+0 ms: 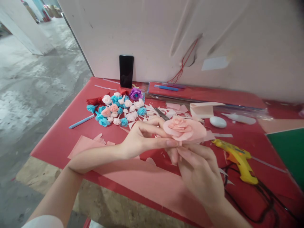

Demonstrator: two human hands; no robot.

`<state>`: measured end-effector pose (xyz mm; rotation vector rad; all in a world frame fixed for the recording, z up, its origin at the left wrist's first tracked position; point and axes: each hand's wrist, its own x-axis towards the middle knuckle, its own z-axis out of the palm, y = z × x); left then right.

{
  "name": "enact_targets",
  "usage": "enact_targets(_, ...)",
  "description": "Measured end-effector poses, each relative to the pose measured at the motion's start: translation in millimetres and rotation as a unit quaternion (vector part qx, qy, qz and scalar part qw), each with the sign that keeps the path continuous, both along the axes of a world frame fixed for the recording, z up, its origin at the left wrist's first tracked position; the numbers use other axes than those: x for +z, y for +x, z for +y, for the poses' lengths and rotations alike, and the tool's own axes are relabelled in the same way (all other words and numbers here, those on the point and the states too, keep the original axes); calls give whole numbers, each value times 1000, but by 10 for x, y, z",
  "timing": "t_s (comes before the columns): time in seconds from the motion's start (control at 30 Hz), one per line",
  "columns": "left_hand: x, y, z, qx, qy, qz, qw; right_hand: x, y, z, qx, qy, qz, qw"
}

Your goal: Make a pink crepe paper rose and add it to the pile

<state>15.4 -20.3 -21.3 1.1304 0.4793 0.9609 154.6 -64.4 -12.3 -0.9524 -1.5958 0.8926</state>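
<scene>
A pink paper rose (182,128) is held up over the red-covered table, its petals layered around a tight middle and one wide petal spreading to the right. My left hand (149,136) pinches its left side and base, thumb along the lower edge. From below, my right hand (199,171) grips the base of the flower between thumb and fingers. Behind the rose the blades of scissors (161,114) show among white and pink paper scraps; their handles are hidden. A large pink paper sheet (147,183) lies beneath my hands.
Small blue, white and pink paper flowers (114,109) pile up at the left, near a purple one (136,94). A phone (126,71) leans on the wall. Right of my hands lie a yellow glue gun (237,160) with black cable, a white egg-shaped object (218,122) and a bottle (239,118).
</scene>
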Motion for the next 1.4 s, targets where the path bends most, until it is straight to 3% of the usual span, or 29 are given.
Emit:
enact_targets(0.27,24,4,47,56,87,44,994,-101,-7,12,18,-19,-8,1000)
enact_targets(0.4,21,0,36,61,74,32,995,-59,4,10,38,-42,-16,998)
enact_targets(0.53,-17,9,13,53,38,-11,998,20,-1,-20,-55,66,-74,994)
enact_targets(0.63,-51,29,13,93,68,-43,993,26,-12,-45,-145,169,-178,958)
enact_targets(0.73,-67,42,19,109,88,-48,989,5,-20,-61,-172,213,-229,934)
enact_targets(0.83,-61,38,20,123,106,-31,986,-5,-16,-68,-170,221,-232,932)
enact_targets(1.03,-35,20,14,87,94,-21,992,9,14,-47,-155,166,-167,960)
enact_targets(1.2,-25,31,15,13,1,-58,998,-7,37,-30,-71,16,-29,997)
enact_targets(1.3,-18,34,11,-43,-33,-90,994,-25,39,-18,-30,-75,52,995)
enact_targets(1.4,-14,33,4,-88,-70,-119,987,-43,18,2,2,-104,91,990)
